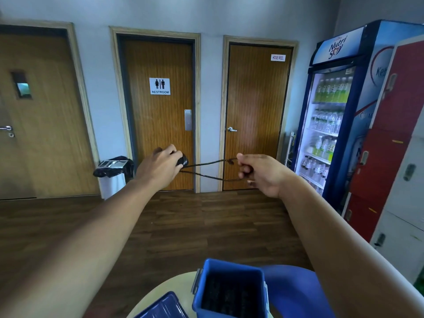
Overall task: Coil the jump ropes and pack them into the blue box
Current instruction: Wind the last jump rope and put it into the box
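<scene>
Both arms are stretched out at chest height in front of the restroom door [159,111]. On the left, the left hand [160,165] is curled tight around a dark bundle, seemingly the handles with turns of jump rope [206,174] already wound on. From there two strands run across to the right hand [259,174], whose thumb and fingers are pinched shut on the cord, a small knot or end poking out above them. Only a short run is left between the fists, so I'd say the winding is nearly finished. To do it well, the right hand should keep the strands taut and feed them over evenly, each turn lying beside the last, then tuck the tail so it can't spring loose. Down below, the blue box [229,292] stands open on the round table [179,285], something dark already inside, its lid [163,306] lying just to its left
</scene>
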### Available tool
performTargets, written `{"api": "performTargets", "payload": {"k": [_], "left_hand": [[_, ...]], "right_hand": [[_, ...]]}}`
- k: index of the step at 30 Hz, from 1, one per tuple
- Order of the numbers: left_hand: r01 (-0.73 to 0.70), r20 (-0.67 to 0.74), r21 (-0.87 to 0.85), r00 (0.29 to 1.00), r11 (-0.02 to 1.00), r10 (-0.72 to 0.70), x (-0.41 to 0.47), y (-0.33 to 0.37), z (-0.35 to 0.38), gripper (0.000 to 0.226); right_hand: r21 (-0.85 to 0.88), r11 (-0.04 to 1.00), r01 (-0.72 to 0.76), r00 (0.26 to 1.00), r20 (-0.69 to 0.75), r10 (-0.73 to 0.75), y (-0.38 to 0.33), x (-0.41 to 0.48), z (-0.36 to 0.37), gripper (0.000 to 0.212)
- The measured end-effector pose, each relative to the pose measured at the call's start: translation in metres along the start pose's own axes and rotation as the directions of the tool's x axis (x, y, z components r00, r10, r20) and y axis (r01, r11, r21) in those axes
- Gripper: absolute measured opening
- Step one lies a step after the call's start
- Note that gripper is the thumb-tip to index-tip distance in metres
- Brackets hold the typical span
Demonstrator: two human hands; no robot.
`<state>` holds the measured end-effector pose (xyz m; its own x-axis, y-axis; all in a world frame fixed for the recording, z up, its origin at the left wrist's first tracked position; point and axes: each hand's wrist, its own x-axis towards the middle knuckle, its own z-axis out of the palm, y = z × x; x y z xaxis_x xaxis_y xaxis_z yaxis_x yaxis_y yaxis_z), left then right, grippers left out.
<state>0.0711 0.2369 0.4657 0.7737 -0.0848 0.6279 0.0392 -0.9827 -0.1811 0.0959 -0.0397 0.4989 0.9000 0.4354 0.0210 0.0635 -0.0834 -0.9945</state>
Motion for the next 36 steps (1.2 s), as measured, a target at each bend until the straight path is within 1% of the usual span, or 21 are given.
{"api": "performTargets", "payload": {"k": [3,5,7,9,11,12,14,16,18,19,21,22,23,25,27,29,31,32,34,35,36], "left_hand": [[0.012,0.003,-0.031,1.0,0.999,-0.012,-0.002,-0.003,0.003,0.029],[0.026,0.024,-0.103,0.999,0.994,-0.024,-0.004,-0.003,0.006,0.03],[0.034,0.061,-0.18,0.998,0.983,-0.024,-0.004,0.0,0.007,0.03],[0.057,0.129,-0.267,0.991,0.962,-0.023,-0.003,0.001,0.006,0.026],[0.088,0.215,-0.396,0.977,0.914,-0.001,-0.004,0.001,0.001,0.021],[0.097,0.248,-0.46,0.969,0.883,0.022,-0.005,0.001,-0.002,0.018],[0.118,0.321,-0.557,0.943,0.822,0.082,-0.006,0.002,-0.009,0.013],[0.147,0.397,-0.639,0.904,0.755,0.16,-0.006,0.003,-0.016,0.007],[0.186,0.437,-0.727,0.868,0.661,0.236,-0.005,0.003,-0.021,0.005],[0.207,0.45,-0.76,0.852,0.616,0.267,-0.005,0.004,-0.025,0.011],[0.256,0.469,-0.806,0.826,0.534,0.313,-0.006,0.008,-0.03,0.032],[0.285,0.472,-0.83,0.816,0.48,0.332,-0.007,0.01,-0.031,0.037],[0.313,0.469,-0.853,0.811,0.417,0.349,-0.008,0.011,-0.032,0.036],[0.365,0.461,-0.88,0.807,0.303,0.368,-0.009,0.01,-0.033,0.026],[0.394,0.441,-0.897,0.816,0.199,0.374,-0.01,0.007,-0.034,0.021],[0.427,0.429,-0.9,0.833,0.089,0.348,-0.009,0.003,-0.035,0.024],[0.442,0.426,-0.897,0.857,0.011,0.29,-0.01,0.001,-0.036,0.034],[0.439,0.421,-0.899,0.87,-0.015,0.256,-0.01,0.002,-0.036,0.034],[0.422,0.401,-0.904,0.893,-0.071,0.205,-0.01,0.003,-0.033,0.026],[0.415,0.393,-0.905,0.901,-0.098,0.184,-0.01,0.004,-0.031,0.023],[0.406,0.385,-0.907,0.907,-0.114,0.168,-0.01,0.004,-0.03,0.022]], "right_hand": [[0.28,0.955,0.098,0.994,0.027,-0.11,-0.002,-0.006,0.0,0.032],[0.392,0.905,0.163,0.983,0.012,-0.182,-0.006,-0.009,0.003,0.035],[0.431,0.874,0.225,0.969,-0.002,-0.249,-0.01,-0.011,0.008,0.034],[0.393,0.87,0.296,0.951,-0.036,-0.307,-0.014,-0.011,0.011,0.033],[0.366,0.862,0.351,0.935,-0.079,-0.346,-0.018,-0.01,0.012,0.033],[0.385,0.848,0.364,0.931,-0.108,-0.35,-0.021,-0.009,0.011,0.033],[0.454,0.814,0.363,0.932,-0.174,-0.319,-0.026,-0.003,0.008,0.034],[0.525,0.782,0.335,0.942,-0.22,-0.255,-0.028,0.003,0.004,0.036],[0.613,0.733,0.297,0.952,-0.251,-0.176,-0.03,0.008,0.002,0.037],[0.662,0.696,0.277,0.957,-0.259,-0.134,-0.03,0.011,0.003,0.037],[0.734,0.631,0.252,0.961,-0.265,-0.076,-0.029,0.014,0.008,0.034],[0.749,0.614,0.249,0.962,-0.264,-0.068,-0.027,0.015,0.011,0.031],[0.75,0.611,0.253,0.961,-0.265,-0.072,-0.024,0.018,0.015,0.03],[0.717,0.644,0.265,0.958,-0.272,-0.091,-0.017,0.023,0.024,0.027],[0.637,0.717,0.284,0.951,-0.284,-0.123,-0.006,0.03,0.031,0.024],[0.466,0.831,0.303,0.938,-0.298,-0.175,0.007,0.037,0.037,0.024],[0.188,0.929,0.318,0.922,-0.289,-0.257,0.021,0.04,0.046,0.025],[0.026,0.945,0.327,0.914,-0.263,-0.309,0.025,0.038,0.051,0.025],[-0.265,0.902,0.342,0.906,-0.161,-0.391,0.03,0.032,0.062,0.03],[-0.355,0.865,0.356,0.904,-0.104,-0.414,0.032,0.028,0.067,0.032],[-0.408,0.835,0.369,0.902,-0.06,-0.427,0.033,0.025,0.071,0.033]]}}
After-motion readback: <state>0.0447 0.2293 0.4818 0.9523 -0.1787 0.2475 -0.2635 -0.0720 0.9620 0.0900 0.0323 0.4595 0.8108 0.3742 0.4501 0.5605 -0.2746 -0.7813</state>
